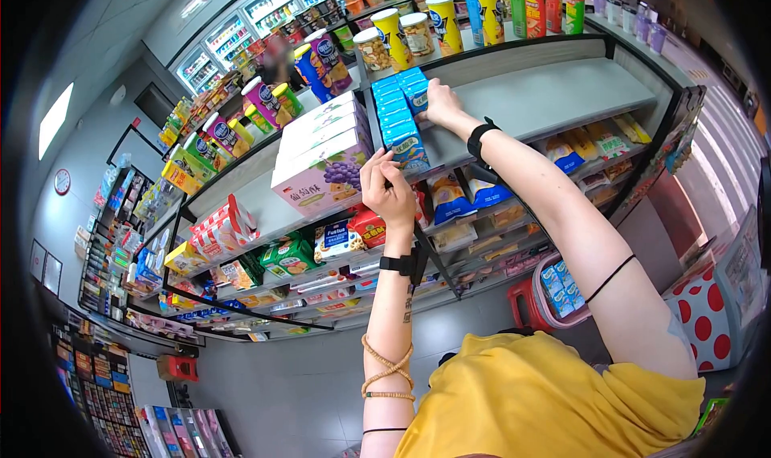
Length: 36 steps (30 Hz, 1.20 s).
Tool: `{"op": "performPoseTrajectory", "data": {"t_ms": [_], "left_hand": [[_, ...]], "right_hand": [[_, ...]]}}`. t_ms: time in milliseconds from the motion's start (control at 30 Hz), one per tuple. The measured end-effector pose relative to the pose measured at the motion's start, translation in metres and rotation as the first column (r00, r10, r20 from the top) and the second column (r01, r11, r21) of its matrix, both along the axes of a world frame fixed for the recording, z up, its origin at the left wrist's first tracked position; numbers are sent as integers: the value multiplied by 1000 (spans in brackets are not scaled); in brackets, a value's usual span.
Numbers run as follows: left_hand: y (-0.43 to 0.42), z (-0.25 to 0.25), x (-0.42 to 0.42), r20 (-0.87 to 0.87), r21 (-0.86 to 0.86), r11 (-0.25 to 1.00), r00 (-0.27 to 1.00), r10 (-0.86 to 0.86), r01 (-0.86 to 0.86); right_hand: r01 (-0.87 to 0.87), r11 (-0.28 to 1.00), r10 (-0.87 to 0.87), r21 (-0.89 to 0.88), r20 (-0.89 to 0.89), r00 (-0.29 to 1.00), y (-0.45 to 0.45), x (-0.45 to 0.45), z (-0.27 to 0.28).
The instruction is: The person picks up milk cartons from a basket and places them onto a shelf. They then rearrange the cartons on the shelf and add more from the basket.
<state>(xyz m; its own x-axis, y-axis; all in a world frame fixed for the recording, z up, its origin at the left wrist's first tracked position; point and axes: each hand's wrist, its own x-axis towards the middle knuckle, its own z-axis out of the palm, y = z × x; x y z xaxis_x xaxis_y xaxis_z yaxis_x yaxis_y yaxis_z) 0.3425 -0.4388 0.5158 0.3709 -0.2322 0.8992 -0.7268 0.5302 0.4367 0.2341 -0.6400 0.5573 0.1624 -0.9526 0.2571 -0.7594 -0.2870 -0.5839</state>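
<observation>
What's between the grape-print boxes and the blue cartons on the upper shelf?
A narrow dark divider runs between the grape-print boxes and the blue cartons. Head view shows it.

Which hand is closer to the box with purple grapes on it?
Left. The left hand is close beside the grape box; the right hand is farther off, across the blue packs.

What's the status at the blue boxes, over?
Left hand loosely curled, near front of blue boxes. Right hand at their far right side. Grape-printed cartons close by on left.
</observation>
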Motion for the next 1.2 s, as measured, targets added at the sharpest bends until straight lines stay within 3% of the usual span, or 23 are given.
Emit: {"op": "performPoseTrajectory", "data": {"t_ms": [433,733,1000,1100,1200], "left_hand": [[-3,-1,0,19,-10,1000,1000,24,-24],[-1,2,-2,41,-23,999,998,47,-46],[-2,0,0,28,-41,998,998,47,-46],[-2,0,0,33,-35,998,998,44,-43],[-2,0,0,19,-32,999,999,42,-41]], "right_hand": [[-9,994,8,-111,-17,1000,-21,4,-22],[-9,999,8,-31,-25,1000,1,1,-6],[-76,994,75,-78,-8,997,-30,-6,-43],[-220,975,223,-40,69,972,-25,-18,-44],[-284,959,284,14,14,959,-14,-28,-35]]}}
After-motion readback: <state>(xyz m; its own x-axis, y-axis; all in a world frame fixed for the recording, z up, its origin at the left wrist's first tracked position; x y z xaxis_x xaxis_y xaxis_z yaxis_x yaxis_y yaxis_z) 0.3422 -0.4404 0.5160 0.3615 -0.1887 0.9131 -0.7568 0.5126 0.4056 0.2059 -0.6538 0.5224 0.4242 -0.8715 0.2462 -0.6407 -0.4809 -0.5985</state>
